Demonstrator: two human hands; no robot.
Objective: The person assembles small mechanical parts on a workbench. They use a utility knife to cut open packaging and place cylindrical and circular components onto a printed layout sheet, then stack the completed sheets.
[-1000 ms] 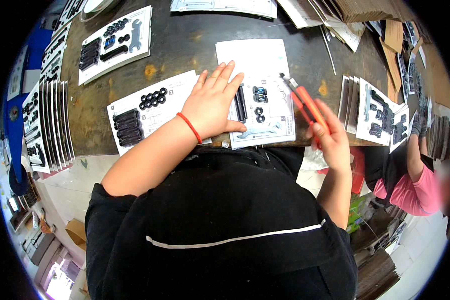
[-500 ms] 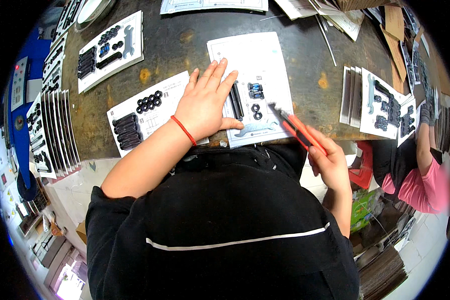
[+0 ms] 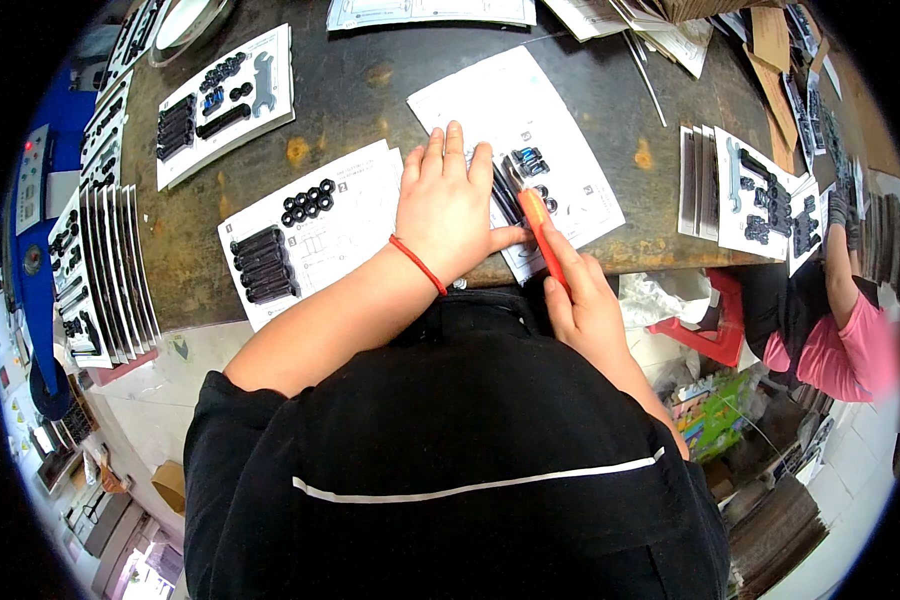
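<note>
My left hand, with a red cord at the wrist, lies flat on the left part of a white printed card, fingers stretched. Black rods, bolts with blue bands and black nuts are packed on that card; its lower part is partly hidden by my hands. In my right hand is a red-handled utility knife, its tip over the card beside the rods. Left of my left hand lies another card bearing several black bolts and round nuts.
A stack of hardware cards with a wrench lies at the far left. More cards stand in a row at the left edge and at the right. Papers lie at the back. A person in a pink sleeve is at the right.
My right hand has brought the knife left and up onto the card beside the rods. The card has turned and tilted, and my left hand has shifted slightly right with it.
</note>
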